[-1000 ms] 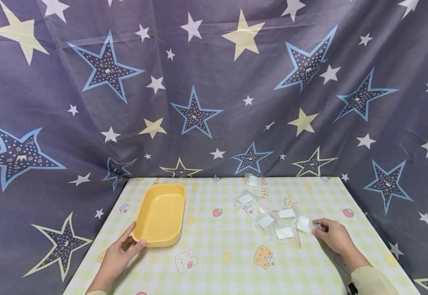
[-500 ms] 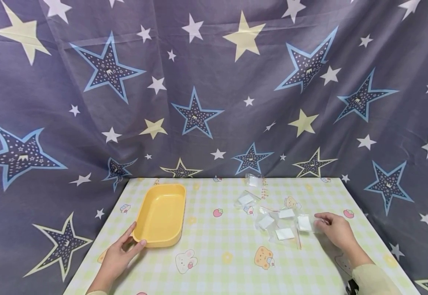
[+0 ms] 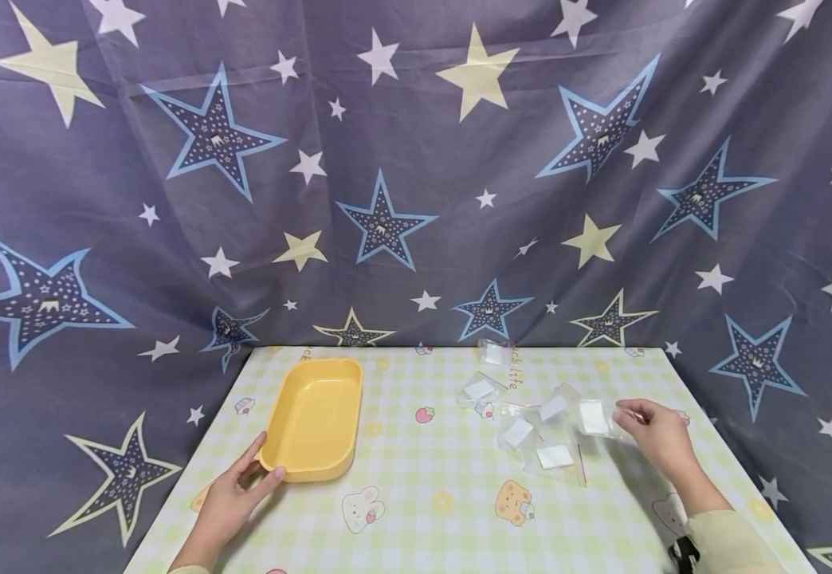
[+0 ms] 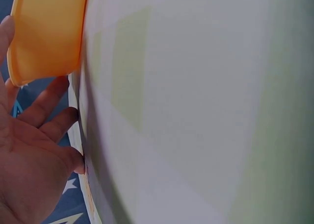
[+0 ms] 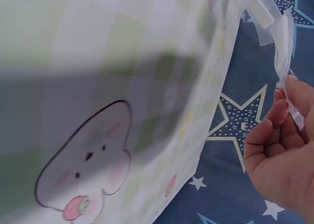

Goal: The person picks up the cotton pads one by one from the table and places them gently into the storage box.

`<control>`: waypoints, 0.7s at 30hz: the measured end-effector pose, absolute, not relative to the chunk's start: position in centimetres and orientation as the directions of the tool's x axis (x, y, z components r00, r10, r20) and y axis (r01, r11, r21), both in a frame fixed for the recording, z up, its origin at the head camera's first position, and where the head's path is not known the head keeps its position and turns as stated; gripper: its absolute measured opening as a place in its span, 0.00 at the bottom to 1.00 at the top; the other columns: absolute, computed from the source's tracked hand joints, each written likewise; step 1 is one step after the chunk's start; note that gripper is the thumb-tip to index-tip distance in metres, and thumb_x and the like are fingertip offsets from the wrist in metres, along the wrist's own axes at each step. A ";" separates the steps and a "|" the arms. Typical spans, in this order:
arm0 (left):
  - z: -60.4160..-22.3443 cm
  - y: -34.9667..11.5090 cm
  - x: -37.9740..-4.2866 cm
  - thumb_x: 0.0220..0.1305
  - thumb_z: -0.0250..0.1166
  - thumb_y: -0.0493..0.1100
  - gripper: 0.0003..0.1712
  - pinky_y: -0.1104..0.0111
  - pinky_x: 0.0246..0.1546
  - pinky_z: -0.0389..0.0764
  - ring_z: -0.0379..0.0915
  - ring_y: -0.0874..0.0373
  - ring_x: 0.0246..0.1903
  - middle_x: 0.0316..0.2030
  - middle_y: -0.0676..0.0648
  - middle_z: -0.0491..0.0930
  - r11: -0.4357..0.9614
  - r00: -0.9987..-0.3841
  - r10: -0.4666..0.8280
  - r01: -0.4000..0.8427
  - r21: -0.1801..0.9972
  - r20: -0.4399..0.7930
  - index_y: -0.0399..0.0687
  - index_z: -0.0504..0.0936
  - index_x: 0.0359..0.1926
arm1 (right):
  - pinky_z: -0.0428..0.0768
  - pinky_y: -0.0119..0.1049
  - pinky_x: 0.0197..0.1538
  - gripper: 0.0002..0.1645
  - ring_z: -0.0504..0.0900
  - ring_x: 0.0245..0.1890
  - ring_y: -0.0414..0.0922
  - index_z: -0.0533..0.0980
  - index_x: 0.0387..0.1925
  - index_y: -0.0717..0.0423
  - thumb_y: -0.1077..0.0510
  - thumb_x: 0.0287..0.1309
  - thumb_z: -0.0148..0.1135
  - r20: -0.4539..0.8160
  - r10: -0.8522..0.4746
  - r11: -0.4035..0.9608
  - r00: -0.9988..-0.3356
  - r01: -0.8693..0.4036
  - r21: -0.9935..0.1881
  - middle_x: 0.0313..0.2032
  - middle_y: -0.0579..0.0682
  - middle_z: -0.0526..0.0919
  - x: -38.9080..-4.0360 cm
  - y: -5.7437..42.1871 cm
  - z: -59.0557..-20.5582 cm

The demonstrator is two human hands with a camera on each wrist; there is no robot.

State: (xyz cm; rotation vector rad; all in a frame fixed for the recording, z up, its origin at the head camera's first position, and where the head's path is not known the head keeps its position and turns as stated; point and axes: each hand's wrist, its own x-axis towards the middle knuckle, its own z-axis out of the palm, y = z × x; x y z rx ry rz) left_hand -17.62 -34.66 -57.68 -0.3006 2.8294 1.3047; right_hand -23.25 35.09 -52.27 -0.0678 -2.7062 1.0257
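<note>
I'm pinching the end of a clear packet (image 3: 592, 418) between my thumb and curled right fingers (image 3: 634, 406), with little gap left between the tips. The bag is stretching leftward from them, its white block on the side nearer the yellow tray (image 3: 313, 422); it seems to be hanging just above the bench (image 3: 423, 526). That tray is lying well apart to the left, its long axis running away from me, with the other packets (image 3: 555, 457) resting partly between. One of these is overlapping mine; I can't tell whether they're clinging together. My left fingers (image 3: 248, 455) are spreading loosely, gripping nothing tightly, just touching the tray's near left corner.
</note>
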 end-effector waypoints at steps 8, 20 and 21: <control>-57.6 -34.7 -17.6 0.68 0.69 0.71 0.56 0.47 0.70 0.78 0.69 0.34 0.75 0.72 0.31 0.75 0.625 -0.981 -0.164 -0.182 0.759 -0.100 0.66 0.53 0.87 | 0.44 0.82 0.74 0.22 0.83 0.39 0.27 0.85 0.56 0.64 0.51 0.72 0.70 0.237 0.147 0.706 -0.960 -0.066 -0.705 0.50 0.67 0.90 -23.3 34.0 -51.3; -57.9 -34.9 -17.6 0.67 0.68 0.74 0.56 0.46 0.70 0.77 0.70 0.35 0.74 0.72 0.31 0.76 0.630 -0.979 -0.172 -0.192 0.752 -0.106 0.67 0.52 0.87 | 0.79 0.20 0.39 0.24 0.76 0.36 0.17 0.85 0.59 0.60 0.47 0.73 0.69 0.182 0.172 0.655 -0.968 -0.025 -0.756 0.53 0.63 0.91 -23.5 31.2 -49.8; -57.8 -34.9 -17.6 0.67 0.68 0.73 0.56 0.47 0.70 0.78 0.70 0.35 0.74 0.72 0.31 0.75 0.632 -0.980 -0.170 -0.190 0.752 -0.105 0.66 0.52 0.87 | 0.79 0.21 0.39 0.24 0.75 0.36 0.16 0.85 0.59 0.60 0.46 0.73 0.69 0.174 0.172 0.648 -0.970 -0.021 -0.761 0.54 0.63 0.90 -23.6 31.0 -49.7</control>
